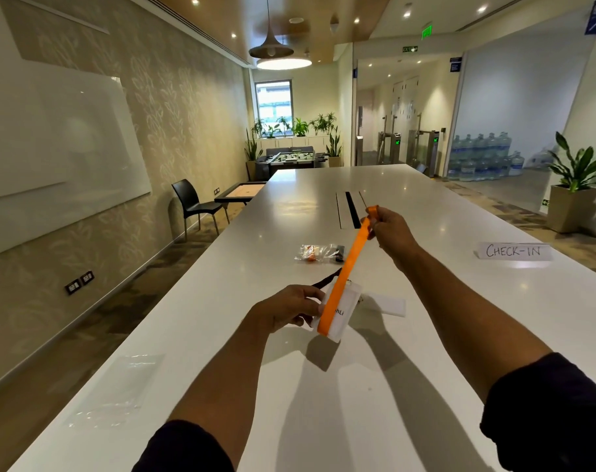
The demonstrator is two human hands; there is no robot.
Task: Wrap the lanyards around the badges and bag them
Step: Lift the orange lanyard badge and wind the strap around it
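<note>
Above the worktop's middle: my left hand (291,310) grips the clear plastic badge (339,313); my right hand (390,229) pinches the flat orange lanyard (349,264) taut. Slack risks the wrap slipping off.

Two badges (337,311), two lanyards (349,264), two bags (318,252).

Orange lanyard (351,264) taut between hands

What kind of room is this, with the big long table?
Probably an office common area near the entrance. A paper sign on the long white table reads CHECK-IN, a whiteboard hangs on the wall, and entry turnstiles stand beyond the table. There's a foosball table too.
</note>
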